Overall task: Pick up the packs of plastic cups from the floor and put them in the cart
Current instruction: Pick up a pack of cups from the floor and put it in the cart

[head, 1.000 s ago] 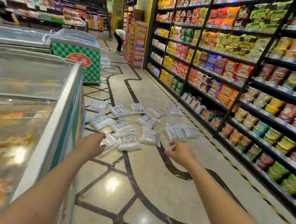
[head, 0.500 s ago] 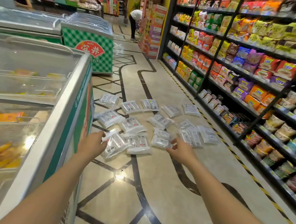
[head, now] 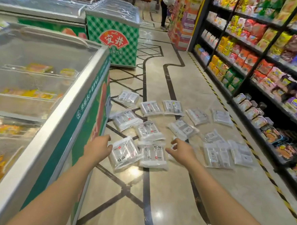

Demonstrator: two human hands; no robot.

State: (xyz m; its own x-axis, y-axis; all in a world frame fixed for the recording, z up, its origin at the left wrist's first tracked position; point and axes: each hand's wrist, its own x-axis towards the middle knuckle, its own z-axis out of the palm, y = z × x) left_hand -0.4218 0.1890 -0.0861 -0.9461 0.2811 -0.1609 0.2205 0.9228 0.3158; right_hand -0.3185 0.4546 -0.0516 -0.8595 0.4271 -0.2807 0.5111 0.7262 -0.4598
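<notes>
Several clear packs of plastic cups lie scattered on the shop floor ahead of me. The nearest two are a tilted pack [head: 124, 153] and a pack with black characters [head: 154, 155] beside it. My left hand [head: 97, 148] reaches out with loosely curled fingers at the left edge of the tilted pack and holds nothing. My right hand [head: 181, 152] hovers just right of the lettered pack, fingers relaxed and empty. More packs lie farther off, such as one at the right [head: 217, 156]. No cart is in view.
A long chest freezer [head: 59, 123] with a glass lid runs along my left. A green checked freezer [head: 114, 36] stands farther back. Dark shelves of snack packets [head: 262, 81] line the right side. A person [head: 166, 6] bends over at the aisle's far end.
The view has come closer to the packs and tilted down. Both my arms have stretched forward toward the nearest packs. No pack has moved.
</notes>
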